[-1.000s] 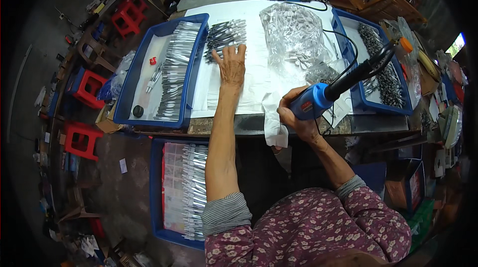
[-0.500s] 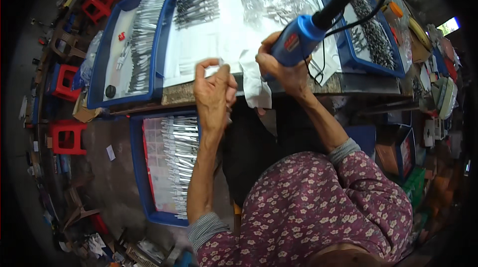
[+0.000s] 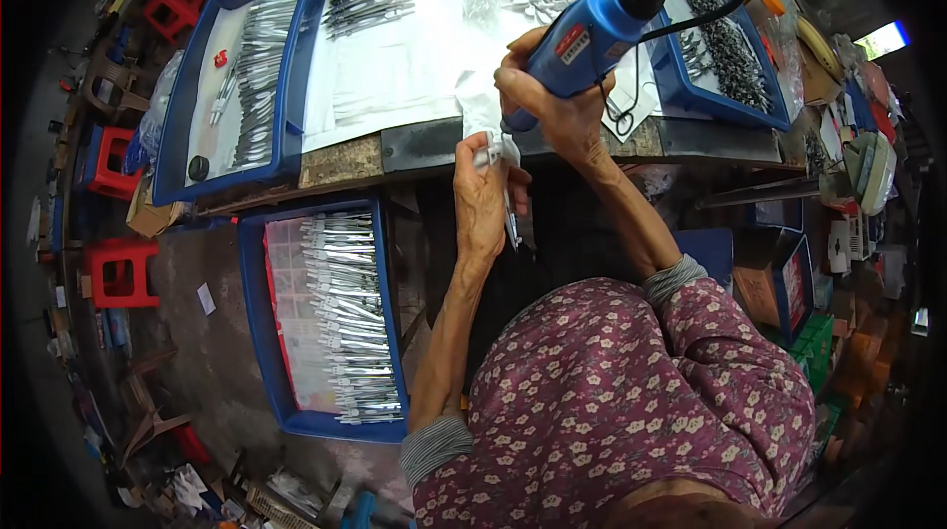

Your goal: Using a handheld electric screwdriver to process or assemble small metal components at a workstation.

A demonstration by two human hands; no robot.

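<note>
looks like mid-assembly: left hand (image 3: 480,201) pinching a thin metal piece (image 3: 513,225) under the blue power tool (image 3: 577,34) gripped tight by the right hand (image 3: 552,105), next they'd need to line the tip up

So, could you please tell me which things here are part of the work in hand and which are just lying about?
In hand:
right hand gripping the blue power tool
left hand holding a thin metal piece
white cloth

Lying about:
red stools
floor tray of metal pieces
cardboard boxes
</note>
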